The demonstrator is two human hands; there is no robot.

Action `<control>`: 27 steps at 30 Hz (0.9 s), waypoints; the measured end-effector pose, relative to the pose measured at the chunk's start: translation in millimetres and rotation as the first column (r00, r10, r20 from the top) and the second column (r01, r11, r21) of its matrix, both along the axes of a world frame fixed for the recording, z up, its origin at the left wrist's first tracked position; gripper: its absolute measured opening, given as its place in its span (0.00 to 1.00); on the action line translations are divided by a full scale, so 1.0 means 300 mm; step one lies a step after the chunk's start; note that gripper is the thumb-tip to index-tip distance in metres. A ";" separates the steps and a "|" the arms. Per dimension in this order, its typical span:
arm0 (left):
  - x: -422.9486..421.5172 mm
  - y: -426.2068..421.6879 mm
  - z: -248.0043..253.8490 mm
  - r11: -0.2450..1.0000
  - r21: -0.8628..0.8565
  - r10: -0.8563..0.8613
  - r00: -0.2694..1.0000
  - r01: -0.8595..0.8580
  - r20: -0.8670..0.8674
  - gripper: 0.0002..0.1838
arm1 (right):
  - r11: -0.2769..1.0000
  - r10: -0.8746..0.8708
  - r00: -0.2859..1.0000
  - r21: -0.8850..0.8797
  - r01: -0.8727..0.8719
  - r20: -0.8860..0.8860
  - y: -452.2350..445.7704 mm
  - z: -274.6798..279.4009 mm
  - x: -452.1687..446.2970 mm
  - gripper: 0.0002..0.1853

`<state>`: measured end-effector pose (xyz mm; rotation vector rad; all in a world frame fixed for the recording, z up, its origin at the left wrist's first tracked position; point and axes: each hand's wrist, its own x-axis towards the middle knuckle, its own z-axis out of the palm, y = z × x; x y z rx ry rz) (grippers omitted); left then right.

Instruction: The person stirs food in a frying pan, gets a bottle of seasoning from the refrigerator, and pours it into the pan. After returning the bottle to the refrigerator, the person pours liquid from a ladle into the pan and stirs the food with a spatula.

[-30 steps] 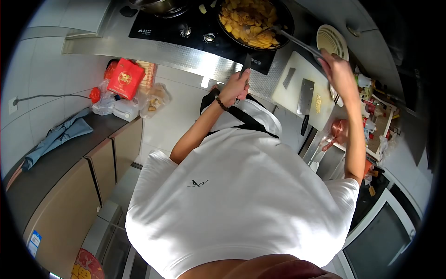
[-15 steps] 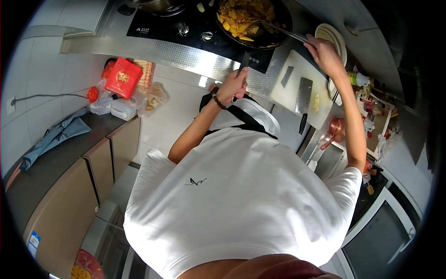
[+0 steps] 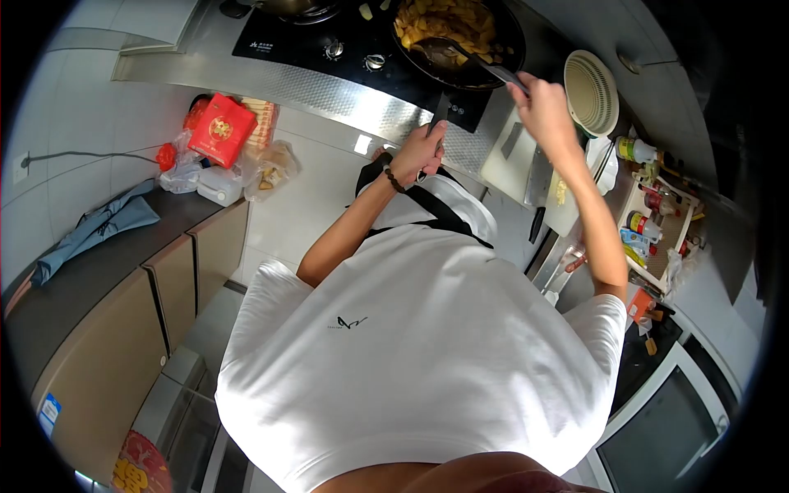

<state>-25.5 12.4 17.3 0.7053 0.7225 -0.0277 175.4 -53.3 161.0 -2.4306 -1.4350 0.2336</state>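
My left hand (image 3: 417,154) is wrapped round the dark handle (image 3: 440,113) of a black frying pan (image 3: 515,59) on the stove. Yellow-brown slices that look like potato (image 3: 448,25) fill the far part of the pan. In my right hand (image 3: 542,115) is a spatula (image 3: 485,62), its blade down in the pan at the near edge of the slices. Below my right hand lies a white cutting board (image 3: 498,169) with a cleaver (image 3: 538,177) and a little pale chopped food (image 3: 561,192) on it, partly hidden by my forearm.
Left of the pan, the black cooktop (image 3: 288,45) bears a metal pot (image 3: 288,6) and two knobs. A cream slotted basket (image 3: 590,92) stands right of the pan, near a rack (image 3: 657,255) of bottles. Across the floor, a red bag (image 3: 222,130) sits on a dark counter (image 3: 99,275).
My right hand has drawn the spatula nearer and a little left, its blade now at the slices' near side. The slices are bunched toward the pan's far side. My left hand stays on the handle.
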 end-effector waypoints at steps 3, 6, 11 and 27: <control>-0.007 -0.005 0.009 0.999 0.034 0.005 1.000 -0.005 -0.007 0.22 | 0.995 -0.064 0.997 0.079 0.062 0.030 0.019 -0.052 -0.104 0.11; -0.004 -0.006 -0.003 1.000 0.023 0.014 1.000 -0.014 -0.011 0.21 | 0.986 -0.085 0.996 0.148 0.082 0.019 0.018 -0.067 -0.132 0.11; 0.004 -0.020 -0.018 0.999 0.003 0.034 0.999 -0.034 -0.006 0.20 | 0.969 -0.093 0.994 0.233 0.079 0.051 0.006 0.044 -0.143 0.10; -0.002 -0.022 -0.010 0.999 -0.028 0.021 1.000 -0.021 -0.018 0.20 | 0.963 0.264 0.936 -0.009 -0.270 0.233 -0.104 0.010 0.049 0.07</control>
